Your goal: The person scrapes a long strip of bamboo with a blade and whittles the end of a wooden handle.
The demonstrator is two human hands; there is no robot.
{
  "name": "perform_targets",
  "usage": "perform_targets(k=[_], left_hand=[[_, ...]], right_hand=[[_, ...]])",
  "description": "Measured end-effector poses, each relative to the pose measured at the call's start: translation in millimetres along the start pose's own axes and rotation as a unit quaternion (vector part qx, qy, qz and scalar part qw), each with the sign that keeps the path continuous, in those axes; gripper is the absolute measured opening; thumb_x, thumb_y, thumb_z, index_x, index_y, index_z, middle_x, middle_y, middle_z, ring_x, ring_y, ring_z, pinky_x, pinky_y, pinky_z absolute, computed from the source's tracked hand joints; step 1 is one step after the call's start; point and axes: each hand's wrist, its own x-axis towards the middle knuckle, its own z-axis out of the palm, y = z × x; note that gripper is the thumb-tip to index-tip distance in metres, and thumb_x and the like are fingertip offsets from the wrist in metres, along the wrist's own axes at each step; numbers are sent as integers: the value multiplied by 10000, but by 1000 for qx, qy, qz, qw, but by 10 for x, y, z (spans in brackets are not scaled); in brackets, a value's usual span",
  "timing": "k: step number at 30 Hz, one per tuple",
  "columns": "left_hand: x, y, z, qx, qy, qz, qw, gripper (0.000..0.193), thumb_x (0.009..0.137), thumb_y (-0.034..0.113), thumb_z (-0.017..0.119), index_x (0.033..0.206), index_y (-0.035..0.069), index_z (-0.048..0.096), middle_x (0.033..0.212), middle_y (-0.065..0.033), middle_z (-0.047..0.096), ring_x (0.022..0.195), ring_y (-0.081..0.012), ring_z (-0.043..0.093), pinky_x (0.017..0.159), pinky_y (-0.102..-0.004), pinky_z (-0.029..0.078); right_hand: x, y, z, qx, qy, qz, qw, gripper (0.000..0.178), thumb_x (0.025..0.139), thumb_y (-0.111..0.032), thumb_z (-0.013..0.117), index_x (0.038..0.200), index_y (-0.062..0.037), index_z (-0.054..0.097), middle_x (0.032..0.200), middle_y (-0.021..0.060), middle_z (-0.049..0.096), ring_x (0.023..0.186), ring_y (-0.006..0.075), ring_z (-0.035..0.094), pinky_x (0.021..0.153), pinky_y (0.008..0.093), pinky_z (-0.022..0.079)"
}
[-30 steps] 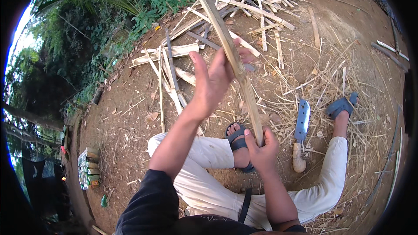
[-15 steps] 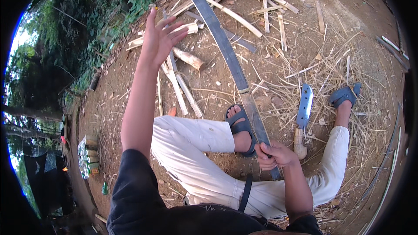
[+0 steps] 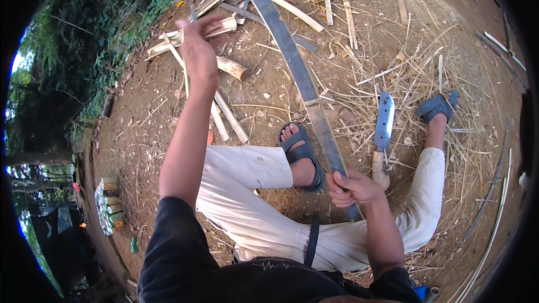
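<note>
My right hand (image 3: 357,187) is closed round the near end of a long dark strip (image 3: 297,70), which looks like split bamboo with a node partway along it. From there the strip curves up and away past the top edge of the picture. On the left, my left hand (image 3: 201,59) is raised in the air with nothing in it, its fingers apart and somewhat blurred. Between my feet and close to my right hand, a broad-bladed knife (image 3: 384,120) with a wooden handle lies on the ground.
Split strips (image 3: 297,8) are heaped at the far side, with a short cut log (image 3: 231,68) nearer. Thin shavings (image 3: 415,73) litter the dirt around my sandalled feet. Stacked bottles (image 3: 109,206) and a green bottle (image 3: 134,244) stand left. Long thin strips (image 3: 494,202) lie far right.
My left hand has turned, and its fingers now bend more to the side. My right hand keeps its hold on the strip. The whole view has shifted a little.
</note>
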Motion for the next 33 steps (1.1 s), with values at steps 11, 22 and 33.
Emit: perform_targets(k=[11, 22, 33], left_hand=[[972, 1071, -1316, 539, 97, 585, 598, 736, 827, 46, 683, 1469, 145, 337, 1421, -177, 387, 1316, -394, 368, 1082, -474, 325], [1269, 1353, -2102, 653, 43, 421, 628, 987, 613, 83, 815, 1457, 134, 305, 1495, -228, 272, 1427, -444, 233, 1188, -508, 248], [1173, 903, -2469, 643, -204, 409, 614, 359, 778, 362, 751, 685, 76, 554, 548, -123, 482, 531, -357, 521, 530, -446, 404]], right_hand=[[-667, -456, -131, -167, 62, 69, 982, 309, 987, -255, 607, 770, -89, 462, 589, -36, 370, 453, 83, 315, 421, 267, 238], [-880, -511, -99, -297, 113, 116, 941, 285, 846, -186, 787, 740, -63, 552, 582, -37, 478, 496, 75, 417, 449, 258, 309], [-1208, -1420, -236, -680, 243, 113, 682, 286, 725, -197, 870, 898, -68, 682, 837, 41, 660, 791, 160, 615, 742, 326, 474]])
